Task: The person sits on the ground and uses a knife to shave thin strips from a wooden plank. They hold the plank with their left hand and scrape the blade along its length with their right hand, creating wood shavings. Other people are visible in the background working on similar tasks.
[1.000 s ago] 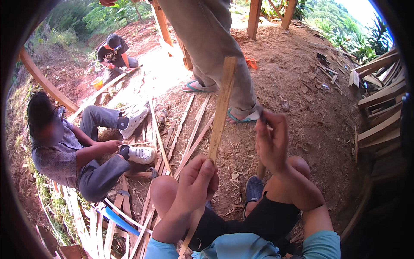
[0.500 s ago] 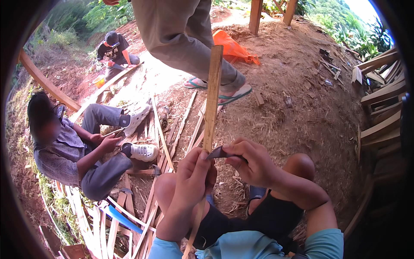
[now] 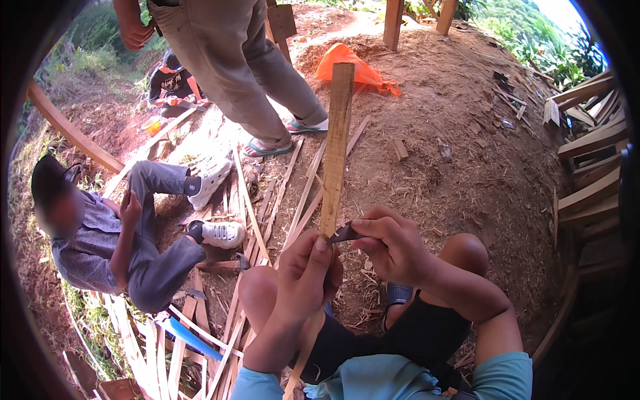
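The dirt ground point(image 3: 467, 167) spreads all around me, littered with chips and shavings. A person standing point(image 3: 233, 73) in tan trousers and sandals fills the top, just beyond the tip of my slat. A person sitting point(image 3: 113, 233) in grey is at my left, legs stretched toward a spread of long slats point(image 3: 267, 200) lying on the ground between us. Stacked boards point(image 3: 587, 153) line the right edge. A third person point(image 3: 170, 83) crouches farther off at the upper left. An orange bag point(image 3: 357, 67) lies on the mound behind the slat's top end.

My knees are drawn up, and between them I hold one slat point(image 3: 337, 140) nearly upright, tilted slightly right at the top, its lower end running down past my lap. My left hand point(image 3: 303, 277) is clamped around it from behind, thumb pressed on its face. My right hand point(image 3: 393, 247) is closed on a small dark blade point(image 3: 345, 233), whose tip touches the slat's right edge just above my left thumb. A blue strip point(image 3: 190, 337) lies among the slats at lower left.
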### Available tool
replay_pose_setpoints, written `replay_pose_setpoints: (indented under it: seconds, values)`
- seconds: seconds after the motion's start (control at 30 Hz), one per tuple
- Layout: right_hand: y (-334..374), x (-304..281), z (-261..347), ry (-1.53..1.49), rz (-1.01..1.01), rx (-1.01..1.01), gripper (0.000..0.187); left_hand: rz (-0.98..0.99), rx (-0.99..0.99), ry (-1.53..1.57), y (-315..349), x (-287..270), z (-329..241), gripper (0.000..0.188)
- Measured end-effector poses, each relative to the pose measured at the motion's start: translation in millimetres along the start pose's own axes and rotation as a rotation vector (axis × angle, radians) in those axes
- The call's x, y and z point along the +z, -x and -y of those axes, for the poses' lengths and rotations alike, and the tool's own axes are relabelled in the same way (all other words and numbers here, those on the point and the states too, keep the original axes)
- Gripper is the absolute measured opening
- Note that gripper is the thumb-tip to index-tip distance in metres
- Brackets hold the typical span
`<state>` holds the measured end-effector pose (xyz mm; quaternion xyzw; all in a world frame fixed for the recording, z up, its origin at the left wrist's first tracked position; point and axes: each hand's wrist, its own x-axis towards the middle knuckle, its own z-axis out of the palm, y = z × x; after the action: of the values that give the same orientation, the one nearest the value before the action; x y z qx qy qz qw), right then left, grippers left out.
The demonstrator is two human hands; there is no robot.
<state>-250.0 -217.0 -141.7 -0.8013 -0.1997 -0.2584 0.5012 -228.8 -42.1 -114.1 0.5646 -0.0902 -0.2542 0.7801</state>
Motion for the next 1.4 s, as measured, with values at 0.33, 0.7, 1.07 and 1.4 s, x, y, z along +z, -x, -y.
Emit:
replay_pose_setpoints:
  seconds: [0.33,0.7,1.07,1.4]
  values:
    - [1.5,8.3,-0.8,-0.053,-0.183,-0.043,0.018,0.021,0.016,-0.059,6.2,8.7,-1.4,0.026]
    - [-18.5,-22.5,-20.3,-0.197,-0.574,0.104,0.028,0.081,-0.064,-0.098,11.0,15.0,8.9,0.028]
    - [-2.0,-2.6,0.6,-0.148,0.101,0.046,0.020,0.038,-0.058,0.082,-2.2,-2.5,-1.7,0.025]
    - [0.0,-0.5,-2.1,-0.074,-0.016,-0.050,0.022,0.054,0.005,0.008,0.6,3.9,-0.4,0.025]
